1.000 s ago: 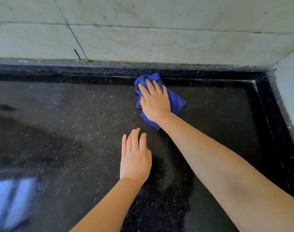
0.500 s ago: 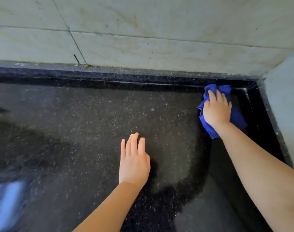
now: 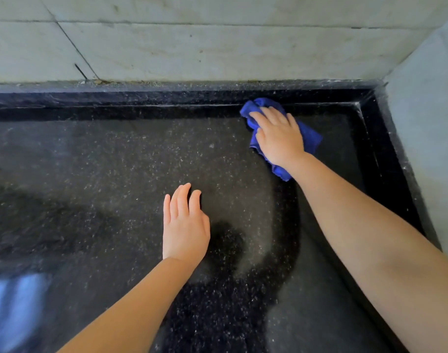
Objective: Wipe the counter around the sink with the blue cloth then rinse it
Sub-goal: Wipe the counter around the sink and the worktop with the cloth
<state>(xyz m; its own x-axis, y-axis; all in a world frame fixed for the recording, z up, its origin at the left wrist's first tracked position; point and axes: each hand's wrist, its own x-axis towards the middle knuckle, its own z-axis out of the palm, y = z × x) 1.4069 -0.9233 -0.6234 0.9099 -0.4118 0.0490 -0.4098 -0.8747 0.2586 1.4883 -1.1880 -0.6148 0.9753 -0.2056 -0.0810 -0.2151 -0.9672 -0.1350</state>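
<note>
A crumpled blue cloth point(image 3: 310, 138) lies on the black speckled counter point(image 3: 103, 174), close to its raised back rim. My right hand point(image 3: 279, 138) presses flat on top of the cloth with its fingers straight and pointing toward the back wall. My left hand point(image 3: 184, 225) rests flat on the bare counter nearer to me, fingers together, holding nothing. No sink or tap is in sight.
A raised black rim point(image 3: 166, 98) borders the counter at the back and along the right side point(image 3: 386, 154). Pale marble wall slabs point(image 3: 217, 47) rise behind it, and a pale wall point(image 3: 431, 123) closes the right corner. A bright reflection point(image 3: 14, 309) shows at lower left.
My right hand slid the cloth from the middle of the back edge into the right corner, then back leftward a little. My left hand has stayed in place on the counter.
</note>
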